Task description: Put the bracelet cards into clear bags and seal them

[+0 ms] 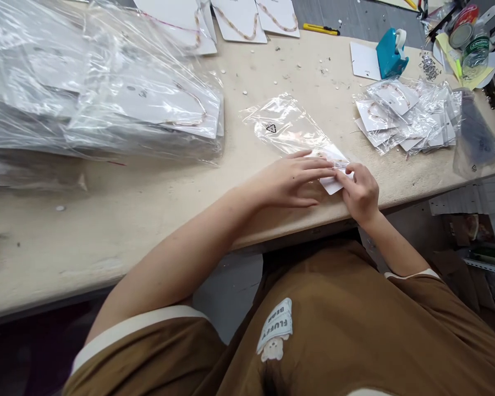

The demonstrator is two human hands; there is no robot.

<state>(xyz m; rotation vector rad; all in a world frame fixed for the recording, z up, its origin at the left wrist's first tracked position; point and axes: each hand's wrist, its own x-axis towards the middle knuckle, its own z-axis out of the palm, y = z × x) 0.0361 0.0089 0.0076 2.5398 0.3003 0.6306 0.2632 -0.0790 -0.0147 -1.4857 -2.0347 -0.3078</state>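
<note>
A small clear plastic bag [286, 127] lies on the beige table [148, 209] near its front edge, with a white card [333, 184] at its open end. My left hand [292, 179] rests flat on the bag's near end, fingers stretched out and pressing it down. My right hand [359, 190] is curled at the card's right edge, thumb and fingers pinching the card. A thin chain or necklace shows faintly on the card between the two hands.
A big heap of clear bags with cards [99, 93] fills the left. Several bagged cards [408, 115] lie at right, by a blue tape dispenser [390, 52]. White necklace cards [239, 19], a yellow knife [320, 28] and bottles [474, 49] sit at the back.
</note>
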